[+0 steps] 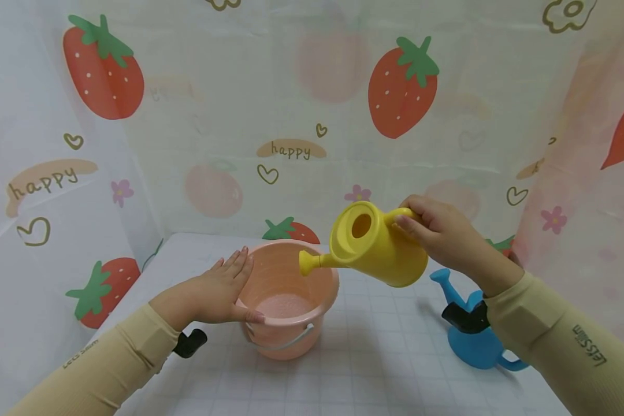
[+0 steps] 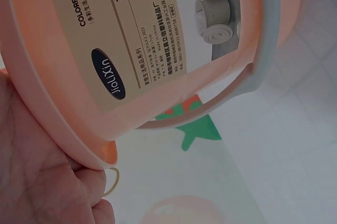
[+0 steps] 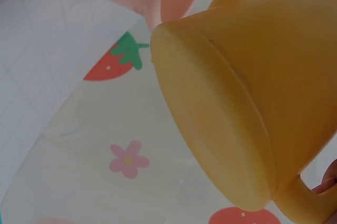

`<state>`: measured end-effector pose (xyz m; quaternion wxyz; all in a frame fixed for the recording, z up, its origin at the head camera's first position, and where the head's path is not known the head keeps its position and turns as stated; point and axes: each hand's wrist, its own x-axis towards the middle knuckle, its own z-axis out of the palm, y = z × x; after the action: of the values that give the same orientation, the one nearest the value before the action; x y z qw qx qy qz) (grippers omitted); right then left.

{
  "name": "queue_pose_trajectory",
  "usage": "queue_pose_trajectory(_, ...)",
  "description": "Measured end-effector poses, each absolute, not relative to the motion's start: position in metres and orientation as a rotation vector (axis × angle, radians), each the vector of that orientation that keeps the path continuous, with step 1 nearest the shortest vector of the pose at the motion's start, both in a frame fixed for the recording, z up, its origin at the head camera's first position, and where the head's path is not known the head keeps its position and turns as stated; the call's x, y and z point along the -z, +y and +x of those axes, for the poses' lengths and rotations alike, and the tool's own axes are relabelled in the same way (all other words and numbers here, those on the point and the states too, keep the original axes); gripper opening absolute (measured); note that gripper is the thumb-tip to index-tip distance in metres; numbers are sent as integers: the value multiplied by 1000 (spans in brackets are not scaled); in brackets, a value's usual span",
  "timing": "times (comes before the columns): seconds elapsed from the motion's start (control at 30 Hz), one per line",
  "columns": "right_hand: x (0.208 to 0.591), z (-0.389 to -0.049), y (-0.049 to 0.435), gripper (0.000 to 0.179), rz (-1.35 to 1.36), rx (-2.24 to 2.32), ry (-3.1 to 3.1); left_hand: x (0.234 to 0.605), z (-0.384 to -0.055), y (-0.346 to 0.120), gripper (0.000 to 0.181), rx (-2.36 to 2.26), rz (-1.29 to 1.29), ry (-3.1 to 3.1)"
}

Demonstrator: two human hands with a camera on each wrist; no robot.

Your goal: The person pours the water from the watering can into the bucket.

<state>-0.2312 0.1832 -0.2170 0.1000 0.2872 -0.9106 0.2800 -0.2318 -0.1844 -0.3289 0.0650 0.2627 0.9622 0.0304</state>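
Observation:
A pink bucket (image 1: 286, 338) stands on the white surface, its handle hanging down at the front. Across its left rim rests my left hand (image 1: 215, 292), fingers extended and thumb along the front edge; the left wrist view shows the palm (image 2: 47, 182) against the rim. My right hand (image 1: 442, 234) grips the handle of a yellow watering can (image 1: 390, 254), held tilted in the air with its spout over the bucket's opening. No water is visible coming from the spout. In the right wrist view, the can's base (image 3: 210, 118) faces the camera.
A blue watering can (image 1: 475, 349) stands on the gridded white tabletop (image 1: 374, 352) at the right, partly behind my right forearm. Strawberry-printed cloth (image 1: 229, 115) hangs at the back and both sides. A printed label (image 2: 137, 39) covers part of the bucket's outer wall.

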Motion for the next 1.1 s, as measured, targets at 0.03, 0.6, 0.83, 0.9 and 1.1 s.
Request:
queue_pose_trajectory(0.03,217,-231,183,21,850,-823,-2693,329,-232,-184,122,-91,792,2903)
queue_pose_trajectory(0.6,214,-230,180,21,850,-842,-2693,327,-230,-184,122,-90,778,2892)
queue_pose_trajectory(0.83,214,-230,180,21,838,-849,-2704,330,-232,-184,123,-87,779,2893)
queue_pose_trajectory(0.9,214,-230,180,21,839,-850,-2704,329,-232,-184,122,-87,777,2888)
queue_pose_trajectory(1.1,213,-229,180,21,843,-853,-2707,326,-229,-184,122,-68,762,2882)
